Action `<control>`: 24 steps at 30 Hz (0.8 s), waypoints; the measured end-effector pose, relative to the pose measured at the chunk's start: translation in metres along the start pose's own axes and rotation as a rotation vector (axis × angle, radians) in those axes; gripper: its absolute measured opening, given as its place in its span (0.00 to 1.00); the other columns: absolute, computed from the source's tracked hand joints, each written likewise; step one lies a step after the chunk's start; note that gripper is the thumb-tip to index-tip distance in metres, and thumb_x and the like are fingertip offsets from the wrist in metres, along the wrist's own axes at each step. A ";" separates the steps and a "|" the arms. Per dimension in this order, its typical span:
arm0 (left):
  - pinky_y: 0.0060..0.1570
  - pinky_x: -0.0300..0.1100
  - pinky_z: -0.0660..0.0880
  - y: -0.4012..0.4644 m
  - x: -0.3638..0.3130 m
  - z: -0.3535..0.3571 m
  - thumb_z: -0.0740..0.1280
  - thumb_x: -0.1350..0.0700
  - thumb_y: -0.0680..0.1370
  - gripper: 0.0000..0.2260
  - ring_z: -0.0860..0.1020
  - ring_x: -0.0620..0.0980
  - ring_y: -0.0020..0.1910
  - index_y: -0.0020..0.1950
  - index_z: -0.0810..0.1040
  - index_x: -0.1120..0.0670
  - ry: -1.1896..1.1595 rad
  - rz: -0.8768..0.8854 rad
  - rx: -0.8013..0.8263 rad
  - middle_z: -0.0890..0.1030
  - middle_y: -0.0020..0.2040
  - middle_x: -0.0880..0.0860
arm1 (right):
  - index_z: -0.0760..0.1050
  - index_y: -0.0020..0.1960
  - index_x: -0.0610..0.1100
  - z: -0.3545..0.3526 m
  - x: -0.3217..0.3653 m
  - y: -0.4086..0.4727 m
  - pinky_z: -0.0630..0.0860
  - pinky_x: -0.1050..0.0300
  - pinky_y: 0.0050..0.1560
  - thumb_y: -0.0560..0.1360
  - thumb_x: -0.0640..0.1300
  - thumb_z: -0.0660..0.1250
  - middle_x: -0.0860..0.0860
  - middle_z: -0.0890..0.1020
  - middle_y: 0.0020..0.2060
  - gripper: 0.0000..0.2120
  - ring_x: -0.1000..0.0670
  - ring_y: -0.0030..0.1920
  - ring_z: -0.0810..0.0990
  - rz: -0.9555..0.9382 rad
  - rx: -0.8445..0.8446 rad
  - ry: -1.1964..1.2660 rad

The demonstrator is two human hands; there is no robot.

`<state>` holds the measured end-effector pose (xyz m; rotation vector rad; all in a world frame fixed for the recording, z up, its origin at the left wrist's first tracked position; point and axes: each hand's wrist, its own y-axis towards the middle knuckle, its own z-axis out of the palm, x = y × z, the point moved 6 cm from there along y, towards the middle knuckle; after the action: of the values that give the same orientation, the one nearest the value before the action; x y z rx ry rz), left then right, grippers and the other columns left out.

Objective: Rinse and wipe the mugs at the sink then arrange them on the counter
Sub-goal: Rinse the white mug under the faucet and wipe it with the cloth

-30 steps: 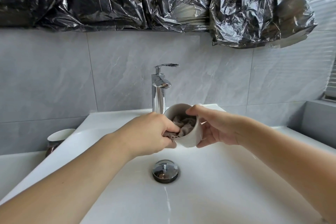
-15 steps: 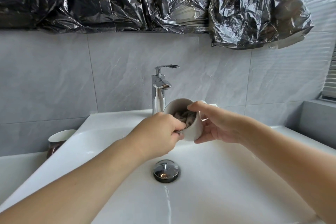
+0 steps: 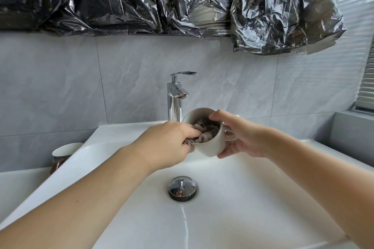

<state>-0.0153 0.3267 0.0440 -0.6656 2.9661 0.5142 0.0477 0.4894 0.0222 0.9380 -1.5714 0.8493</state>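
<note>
**Hands on mug and cloth over the basin — wiping step**

Head view (the only view supplied).

Left hand [image 3: 168, 143]: fingers are curled round a bunched grey-brown cloth [image 3: 204, 130], which is pushed into the mouth of the mug; a scrap of the cloth is seen below the knuckles, outside the rim.

Right hand [image 3: 240, 137]: the white mug [image 3: 208, 145] is held, thumb laid over the far rim and fingers cupped under the base. The mug handle [image 3: 229, 135] is seen against the palm side; whether a finger is passed through it cannot be told. The mug is tilted, mouth turned toward the left hand.

Position: the mug is held between the two hands, above the white sink [image 3: 263, 198], just in front of the chrome tap [image 3: 175, 101]. The drain plug [image 3: 182, 188] lies below the hands. No water is seen running from the spout. A second mug [image 3: 66, 150], white inside and brown outside, stands well to the left of the left hand, partly hidden by the sink edge.

Handling, as judged: the mug is taken to be glazed ceramic, stiff, moderately heavy, breakable against the hard basin, and probably slippery if wet. The present rim-and-base hold is judged secure; the handle offers a firmer hold for carrying to the counter. The cloth is soft and limp and conforms to the inner wall.

Step judged: interior wipe of the first mug; arranging not yet done.
</note>
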 end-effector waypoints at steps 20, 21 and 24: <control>0.38 0.42 0.76 -0.008 -0.007 -0.004 0.63 0.58 0.79 0.10 0.74 0.41 0.26 0.50 0.80 0.44 -0.122 0.022 0.090 0.76 0.34 0.50 | 0.76 0.63 0.31 -0.001 -0.009 -0.007 0.82 0.46 0.53 0.61 0.65 0.72 0.33 0.82 0.53 0.44 0.37 0.49 0.83 0.234 0.156 -0.126; 0.37 0.42 0.76 -0.008 -0.007 -0.004 0.63 0.59 0.79 0.11 0.77 0.44 0.26 0.51 0.80 0.44 -0.161 0.003 0.088 0.76 0.33 0.49 | 0.77 0.63 0.32 -0.001 -0.007 -0.007 0.82 0.46 0.51 0.65 0.64 0.71 0.33 0.82 0.54 0.41 0.37 0.48 0.83 0.212 0.135 -0.129; 0.36 0.45 0.78 -0.008 -0.011 0.005 0.62 0.62 0.78 0.14 0.83 0.48 0.29 0.53 0.82 0.45 -0.368 -0.101 0.121 0.81 0.39 0.50 | 0.78 0.59 0.35 0.001 -0.001 -0.008 0.83 0.45 0.46 0.73 0.59 0.68 0.35 0.83 0.51 0.28 0.39 0.43 0.84 0.129 0.057 -0.131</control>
<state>-0.0017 0.3264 0.0380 -0.6273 2.5822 0.3956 0.0550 0.4854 0.0216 0.9571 -1.7433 0.9428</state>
